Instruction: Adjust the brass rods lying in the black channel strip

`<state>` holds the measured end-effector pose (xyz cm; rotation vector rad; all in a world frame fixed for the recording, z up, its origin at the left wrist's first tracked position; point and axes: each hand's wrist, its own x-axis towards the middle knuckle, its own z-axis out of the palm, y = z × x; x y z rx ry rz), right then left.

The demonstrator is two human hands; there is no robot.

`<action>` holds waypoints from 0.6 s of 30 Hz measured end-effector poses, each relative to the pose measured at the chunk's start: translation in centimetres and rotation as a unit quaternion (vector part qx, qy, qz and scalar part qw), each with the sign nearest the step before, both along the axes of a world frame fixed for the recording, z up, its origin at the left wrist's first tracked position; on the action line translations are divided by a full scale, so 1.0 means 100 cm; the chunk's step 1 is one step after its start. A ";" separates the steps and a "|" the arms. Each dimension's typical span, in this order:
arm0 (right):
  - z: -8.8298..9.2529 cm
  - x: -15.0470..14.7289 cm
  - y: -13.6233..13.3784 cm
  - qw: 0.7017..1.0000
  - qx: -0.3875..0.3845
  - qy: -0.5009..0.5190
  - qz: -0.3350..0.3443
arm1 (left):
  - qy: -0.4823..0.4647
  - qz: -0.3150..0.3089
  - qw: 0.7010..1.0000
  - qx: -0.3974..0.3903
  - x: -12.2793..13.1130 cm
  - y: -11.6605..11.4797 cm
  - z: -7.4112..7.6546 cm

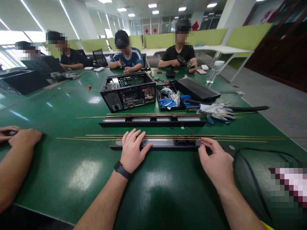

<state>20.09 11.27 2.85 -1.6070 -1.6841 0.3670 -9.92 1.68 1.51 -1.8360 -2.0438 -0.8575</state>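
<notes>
My left hand (131, 150), with a dark band on its wrist, lies with fingers spread across a long black-and-silver rail (163, 143) and the thin brass-coloured rods (158, 138) on top. At the rail's right end, my right hand (216, 159) has its thumb and fingers drawn together close to the rods. Whether those fingertips pinch a rod or the rail's end is hidden. A black block (183, 139) sits on the rail between my hands. Farther back, parallel to it, stands a second rail (153, 124) with black blocks and more brass-coloured rods (96, 117) over it.
Behind the rails stand an open black computer case (129, 92), a tray (165, 108) holding gloves, and a black panel (196, 89). White-and-blue gloves (217, 111) lie at right, near a bottle (214, 72) and a cable (251, 172). A neighbour's hands (24, 137) rest at left; people sit opposite.
</notes>
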 end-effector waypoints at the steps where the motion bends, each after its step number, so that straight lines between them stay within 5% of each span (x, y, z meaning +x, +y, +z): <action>1: 0.000 -0.001 0.000 1.000 0.000 -0.001 0.000 | 0.000 0.000 1.000 0.000 0.000 0.000 0.000; 6: 0.002 0.002 0.000 0.999 0.001 -0.012 -0.046 | 0.003 0.001 1.000 -0.002 0.000 0.000 -0.001; 11: 0.003 -0.001 -0.002 1.000 0.009 0.000 0.001 | 0.004 0.002 1.000 -0.006 0.001 0.000 0.000; 18: 0.004 0.002 0.000 1.000 -0.003 -0.006 -0.020 | -0.010 0.000 1.000 -0.005 0.001 0.000 0.000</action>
